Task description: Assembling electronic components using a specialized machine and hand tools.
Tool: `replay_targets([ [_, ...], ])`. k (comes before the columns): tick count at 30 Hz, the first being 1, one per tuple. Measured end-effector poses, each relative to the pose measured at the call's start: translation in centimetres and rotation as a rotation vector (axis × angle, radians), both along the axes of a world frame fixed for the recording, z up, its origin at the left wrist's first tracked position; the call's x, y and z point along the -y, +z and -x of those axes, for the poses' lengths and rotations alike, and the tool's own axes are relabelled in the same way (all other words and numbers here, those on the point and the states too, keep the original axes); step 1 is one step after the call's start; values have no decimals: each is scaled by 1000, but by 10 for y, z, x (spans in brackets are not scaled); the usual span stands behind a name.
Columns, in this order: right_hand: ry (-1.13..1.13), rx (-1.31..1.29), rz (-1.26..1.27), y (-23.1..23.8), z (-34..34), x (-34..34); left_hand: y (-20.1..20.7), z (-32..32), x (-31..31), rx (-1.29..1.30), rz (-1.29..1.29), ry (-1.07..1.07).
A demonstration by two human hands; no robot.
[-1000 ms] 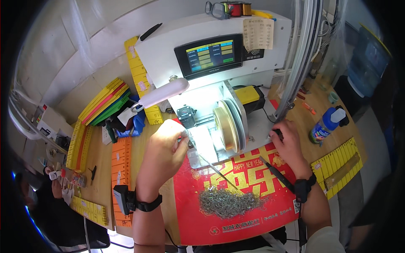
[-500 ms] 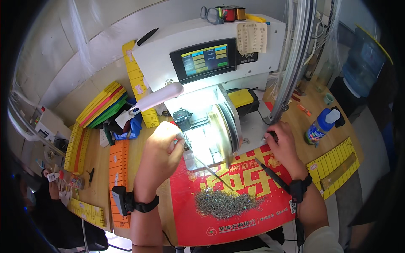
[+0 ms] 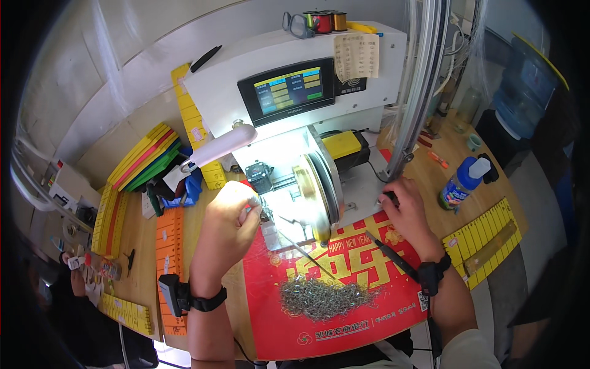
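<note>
My left hand point(image 3: 228, 212) is closed in a pinch at the brightly lit left side of a white winding machine point(image 3: 215, 92); glare hides what is in its fingertips. Just right of it is the machine's round wheel point(image 3: 312, 194), with a small black motor block point(image 3: 259, 177) alongside. My right hand point(image 3: 407, 206) rests at the machine's base, thumb and fingers closed on a small dark knob point(image 3: 391, 196). Below the wheel, a thin metal rod point(image 3: 310, 253) slants down toward a heap of small, tangled metal wire pieces point(image 3: 326, 298) on a red printed mat point(image 3: 276, 335).
A dark pen-like tool point(image 3: 393, 256) lies left of my right wrist. Yellow slotted boards point(image 3: 482, 243) and an orange one point(image 3: 170, 246) flank the mat. A blue spray bottle point(image 3: 460, 184) stands right. A lamp point(image 3: 221, 146) overhangs the machine. Another person's hand point(image 3: 77, 283) shows far left.
The wheel, blurred by spinning before, now looks sharper. The whole view has shifted slightly, so things sit a little further left. Both hands keep their places at the machine.
</note>
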State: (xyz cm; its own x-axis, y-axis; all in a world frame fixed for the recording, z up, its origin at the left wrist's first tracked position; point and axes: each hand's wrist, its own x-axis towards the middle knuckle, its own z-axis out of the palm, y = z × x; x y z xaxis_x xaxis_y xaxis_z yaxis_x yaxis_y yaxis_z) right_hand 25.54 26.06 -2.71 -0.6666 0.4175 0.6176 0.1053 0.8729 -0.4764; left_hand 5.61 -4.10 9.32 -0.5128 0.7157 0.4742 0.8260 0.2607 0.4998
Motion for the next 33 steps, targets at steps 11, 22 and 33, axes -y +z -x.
replay_targets([
  [11,-44,140,201,54,-43,25,2,10,11,-9,39,-32],
  [22,-119,650,169,29,-146,77,6,17,25,-54,59,-43],
  [33,-99,-44,681,57,-137,88,1,22,24,32,42,-90],
])
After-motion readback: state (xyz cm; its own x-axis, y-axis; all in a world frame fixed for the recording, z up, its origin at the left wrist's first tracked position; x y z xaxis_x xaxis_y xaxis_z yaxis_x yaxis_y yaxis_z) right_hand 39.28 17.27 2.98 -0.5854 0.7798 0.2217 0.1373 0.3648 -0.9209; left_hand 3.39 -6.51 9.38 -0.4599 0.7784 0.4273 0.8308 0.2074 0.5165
